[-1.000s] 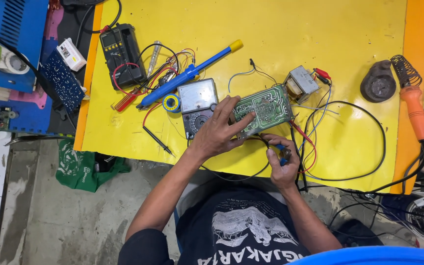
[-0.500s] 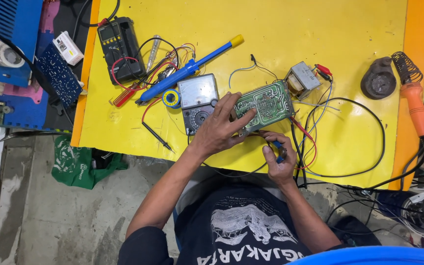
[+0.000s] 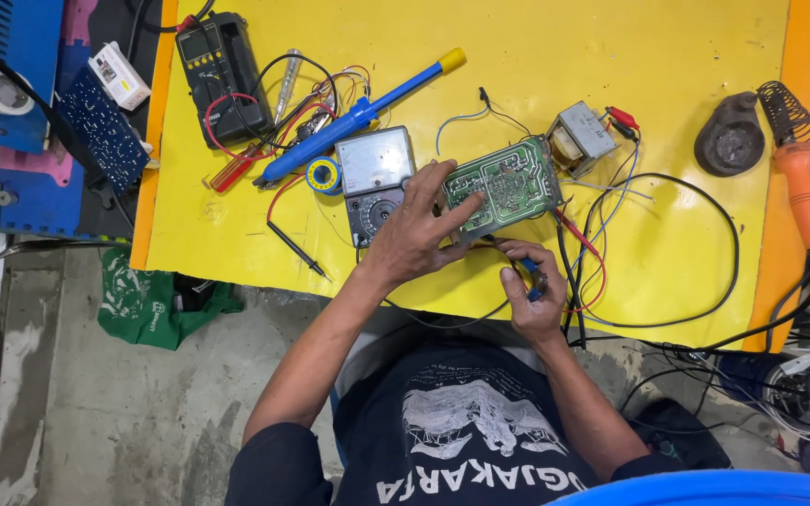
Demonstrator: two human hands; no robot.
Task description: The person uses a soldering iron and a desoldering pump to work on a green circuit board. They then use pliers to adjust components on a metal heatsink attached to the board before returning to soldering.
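A person wears a dark navy short-sleeved T-shirt with a pale grey printed graphic and block lettering; the left hand (image 3: 414,234) and right hand (image 3: 529,298) are bare, without gloves.

glossy yellow table top (image 3: 611,56), smooth and slightly shiny; green circuit board (image 3: 503,186) with a matt face; rough grey concrete floor (image 3: 58,412); blue plastic pump (image 3: 358,117).
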